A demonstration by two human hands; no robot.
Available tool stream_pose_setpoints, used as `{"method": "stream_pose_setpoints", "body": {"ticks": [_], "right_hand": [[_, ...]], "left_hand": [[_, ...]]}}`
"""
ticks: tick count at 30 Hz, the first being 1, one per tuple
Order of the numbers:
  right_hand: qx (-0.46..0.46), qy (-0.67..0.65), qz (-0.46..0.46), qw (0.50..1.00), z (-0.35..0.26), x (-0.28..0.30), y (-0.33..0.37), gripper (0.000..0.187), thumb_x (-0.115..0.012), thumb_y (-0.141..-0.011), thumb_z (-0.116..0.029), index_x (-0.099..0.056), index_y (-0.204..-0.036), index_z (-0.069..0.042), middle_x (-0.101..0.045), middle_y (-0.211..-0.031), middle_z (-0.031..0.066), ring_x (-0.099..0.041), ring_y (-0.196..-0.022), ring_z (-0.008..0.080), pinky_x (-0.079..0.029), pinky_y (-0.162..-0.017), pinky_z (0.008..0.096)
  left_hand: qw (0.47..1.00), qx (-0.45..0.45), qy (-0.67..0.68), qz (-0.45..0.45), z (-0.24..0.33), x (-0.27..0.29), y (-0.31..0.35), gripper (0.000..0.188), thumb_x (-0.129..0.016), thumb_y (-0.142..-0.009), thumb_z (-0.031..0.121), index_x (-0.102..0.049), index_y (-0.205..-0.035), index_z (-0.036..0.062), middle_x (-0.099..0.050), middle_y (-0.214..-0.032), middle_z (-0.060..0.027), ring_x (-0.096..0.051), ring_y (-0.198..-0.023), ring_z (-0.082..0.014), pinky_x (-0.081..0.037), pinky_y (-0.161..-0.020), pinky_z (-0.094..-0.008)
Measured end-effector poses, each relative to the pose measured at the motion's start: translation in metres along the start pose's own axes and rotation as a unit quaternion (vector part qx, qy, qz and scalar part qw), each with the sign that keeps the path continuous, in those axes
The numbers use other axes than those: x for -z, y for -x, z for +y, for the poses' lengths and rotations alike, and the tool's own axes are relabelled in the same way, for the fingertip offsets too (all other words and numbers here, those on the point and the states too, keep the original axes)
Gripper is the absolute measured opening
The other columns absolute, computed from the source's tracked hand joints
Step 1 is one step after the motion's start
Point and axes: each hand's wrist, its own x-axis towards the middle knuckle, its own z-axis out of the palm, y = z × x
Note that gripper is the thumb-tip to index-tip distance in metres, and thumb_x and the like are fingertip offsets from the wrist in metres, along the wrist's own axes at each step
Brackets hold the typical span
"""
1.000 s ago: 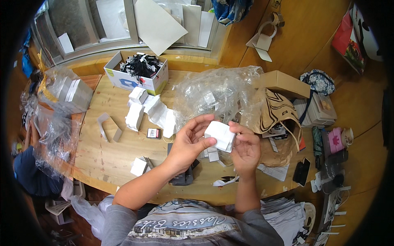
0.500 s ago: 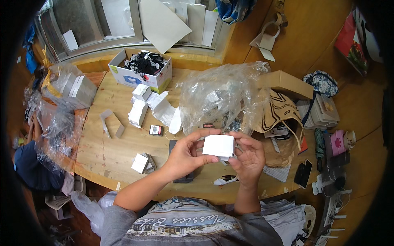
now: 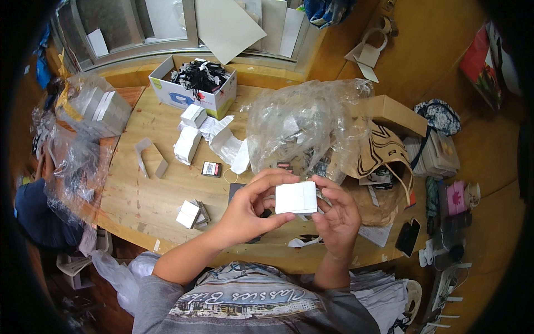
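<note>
Between both hands, above the table's near edge, I hold a stack of small white cards (image 3: 296, 197), squared into a block. My left hand (image 3: 253, 207) grips its left side, thumb low and fingers behind the top edge. My right hand (image 3: 340, 214) pinches the right side between thumb and fingers. Beyond my left hand lie a small black-framed piece with a white label (image 3: 211, 169) and a thin string loop. A smaller pile of white and grey cards (image 3: 192, 214) sits left of my left forearm. Farther back are another white stack (image 3: 188, 146) and a small white block (image 3: 193, 116).
A carton of black cords (image 3: 161, 92) stands at the back. Crumpled clear plastic (image 3: 300, 122) covers the middle, beside a brown patterned bag (image 3: 389, 146) and a cardboard box (image 3: 397, 114). A bent card strip (image 3: 143, 161) lies left. Another person (image 3: 44, 214) sits at far left.
The stack of cards has tilted slightly, its uneven lower edge now looking flush. Both hands keep their hold with small finger shifts. The whole view has shifted a little.
</note>
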Motion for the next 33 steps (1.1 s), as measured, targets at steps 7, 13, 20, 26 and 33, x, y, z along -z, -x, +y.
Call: {"method": "stream_pose_setpoints", "body": {"ticks": [7, 13, 20, 26, 33], "right_hand": [[0.038, 0.248, -0.074, 0.965, -0.011, 0.002, -0.001, 0.045, -0.059, -0.064, 0.013, -0.053, -0.105, -0.003, -0.041, -0.116, 0.0162, -0.048, -0.105, 0.0303, -0.041, -0.089, 0.0346], [0.121, 0.28, -0.083, 0.949, -0.01, -0.003, -0.001, 0.044, -0.058, -0.061, 0.016, -0.053, -0.1, -0.005, -0.041, -0.11, 0.0161, -0.05, -0.102, 0.0296, -0.048, -0.082, 0.0345], [0.171, 0.224, -0.082, 0.956, 0.004, -0.005, 0.004, 0.042, -0.055, -0.059, 0.019, -0.049, -0.09, -0.008, -0.036, -0.109, 0.0173, -0.048, -0.104, 0.0355, -0.047, -0.083, 0.0398], [0.196, 0.237, -0.082, 0.948, 0.005, -0.009, 0.004, 0.042, -0.056, -0.059, 0.018, -0.048, -0.091, -0.008, -0.036, -0.111, 0.0188, -0.046, -0.105, 0.0372, -0.045, -0.085, 0.0409], [0.215, 0.247, -0.015, 0.945, 0.004, -0.012, 0.005, 0.039, -0.059, -0.058, 0.017, -0.049, -0.089, -0.006, -0.047, -0.099, 0.0148, -0.052, -0.097, 0.0353, -0.048, -0.079, 0.0409]], "left_hand": [[0.935, -0.174, -0.304, -0.055, 0.017, 0.005, 0.005, 0.043, -0.064, -0.064, -0.008, -0.055, -0.105, 0.0032, -0.041, -0.115, -0.0135, -0.05, -0.102, -0.0244, -0.043, -0.085, -0.0324], [0.926, -0.231, -0.296, -0.045, 0.014, 0.007, 0.012, 0.04, -0.061, -0.064, -0.01, -0.056, -0.102, 0.0027, -0.044, -0.112, -0.0156, -0.052, -0.099, -0.029, -0.047, -0.08, -0.0327], [0.928, -0.279, -0.248, 0.007, 0.001, 0.001, 0.017, 0.036, -0.06, -0.064, -0.012, -0.057, -0.097, 0.0028, -0.047, -0.103, -0.016, -0.052, -0.098, -0.0318, -0.046, -0.077, -0.034], [0.88, -0.328, -0.339, -0.051, 0.0, 0.016, 0.016, 0.029, -0.059, -0.066, -0.012, -0.055, -0.089, 0.0051, -0.04, -0.102, -0.0175, -0.05, -0.095, -0.0337, -0.048, -0.079, -0.0393], [0.926, -0.308, -0.218, -0.026, -0.01, 0.01, 0.02, 0.026, -0.063, -0.068, -0.005, -0.057, -0.092, 0.0024, -0.036, -0.114, -0.0207, -0.045, -0.107, -0.0364, -0.04, -0.089, -0.0399]]}}
